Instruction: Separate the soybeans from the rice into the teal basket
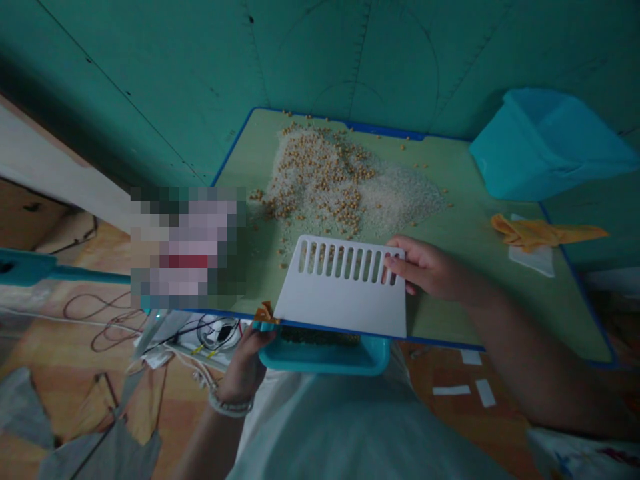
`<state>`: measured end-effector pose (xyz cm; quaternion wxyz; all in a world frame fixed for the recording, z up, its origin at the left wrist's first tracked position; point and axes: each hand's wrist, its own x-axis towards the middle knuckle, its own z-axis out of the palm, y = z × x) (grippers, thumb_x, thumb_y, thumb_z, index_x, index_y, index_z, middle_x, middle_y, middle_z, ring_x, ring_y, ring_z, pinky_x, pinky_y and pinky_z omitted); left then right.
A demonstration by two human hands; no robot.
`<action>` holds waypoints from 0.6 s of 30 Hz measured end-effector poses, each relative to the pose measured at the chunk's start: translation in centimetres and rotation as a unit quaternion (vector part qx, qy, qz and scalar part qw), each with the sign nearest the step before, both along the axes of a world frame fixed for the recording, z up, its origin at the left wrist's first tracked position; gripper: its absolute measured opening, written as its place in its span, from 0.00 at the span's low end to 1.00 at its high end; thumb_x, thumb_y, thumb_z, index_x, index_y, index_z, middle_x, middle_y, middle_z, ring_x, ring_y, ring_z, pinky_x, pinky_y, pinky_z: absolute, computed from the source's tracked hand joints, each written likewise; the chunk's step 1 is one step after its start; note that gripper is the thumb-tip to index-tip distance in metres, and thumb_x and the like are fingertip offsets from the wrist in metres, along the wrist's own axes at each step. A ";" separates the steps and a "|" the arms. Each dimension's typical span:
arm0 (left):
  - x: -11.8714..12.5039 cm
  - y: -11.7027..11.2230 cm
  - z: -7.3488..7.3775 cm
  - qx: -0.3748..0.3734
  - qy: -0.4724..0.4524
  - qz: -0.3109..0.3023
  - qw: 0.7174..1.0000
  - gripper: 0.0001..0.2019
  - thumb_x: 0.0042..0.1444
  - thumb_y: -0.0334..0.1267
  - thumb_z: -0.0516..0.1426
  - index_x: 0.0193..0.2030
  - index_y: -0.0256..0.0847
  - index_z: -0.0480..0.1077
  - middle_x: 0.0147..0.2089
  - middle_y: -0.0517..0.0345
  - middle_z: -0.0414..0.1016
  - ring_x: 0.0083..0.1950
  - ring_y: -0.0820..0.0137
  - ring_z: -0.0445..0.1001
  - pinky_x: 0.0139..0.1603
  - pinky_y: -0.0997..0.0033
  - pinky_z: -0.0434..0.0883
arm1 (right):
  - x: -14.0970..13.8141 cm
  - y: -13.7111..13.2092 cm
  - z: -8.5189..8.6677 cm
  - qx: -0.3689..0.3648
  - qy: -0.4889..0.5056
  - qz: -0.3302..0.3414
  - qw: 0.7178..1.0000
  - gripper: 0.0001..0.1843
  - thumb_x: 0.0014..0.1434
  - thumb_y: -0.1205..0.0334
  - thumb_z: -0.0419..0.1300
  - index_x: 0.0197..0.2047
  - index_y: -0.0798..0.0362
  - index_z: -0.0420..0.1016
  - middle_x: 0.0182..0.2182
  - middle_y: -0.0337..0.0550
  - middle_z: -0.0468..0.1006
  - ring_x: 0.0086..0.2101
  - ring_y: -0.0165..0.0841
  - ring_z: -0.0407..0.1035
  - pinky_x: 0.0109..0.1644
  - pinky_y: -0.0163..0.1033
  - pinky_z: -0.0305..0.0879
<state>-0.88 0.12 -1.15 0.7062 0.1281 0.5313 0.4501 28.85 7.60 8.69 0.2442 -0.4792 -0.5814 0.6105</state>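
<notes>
My right hand [425, 267] grips the right edge of a white slotted plate [345, 299], with fingers closed round it near the slots. The plate leans over the front of the table, its solid lower edge at the table's blue rim. My left hand [245, 363] is closed on the left end of a teal plastic tray [325, 360], held just below the front rim. Dark contents show in the tray, partly hidden by the table edge. A scrap of orange cloth [266, 313] sits at the tray's left corner. Beyond the plate lies a heap of white grains and yellow-brown beans [325, 170].
The table [465, 280] has a pale green top. At its back right stands a teal bin [520, 147], with an orange cloth [545, 233] in front of it. A pixelated patch covers the left edge. Cables [107, 323] and paper pieces [451, 390] lie on the floor.
</notes>
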 end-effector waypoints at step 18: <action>-0.1 -0.2 -0.4 0.008 0.023 -0.014 1.000 0.16 0.29 0.40 0.70 0.32 0.46 0.82 0.32 0.56 0.84 0.37 0.54 0.80 0.39 0.60 0.76 | 2.9 3.0 -1.0 0.083 0.099 -0.293 0.947 0.22 0.43 0.53 0.71 0.39 0.45 0.69 0.36 0.37 0.75 0.34 0.33 0.70 0.34 0.39 0.68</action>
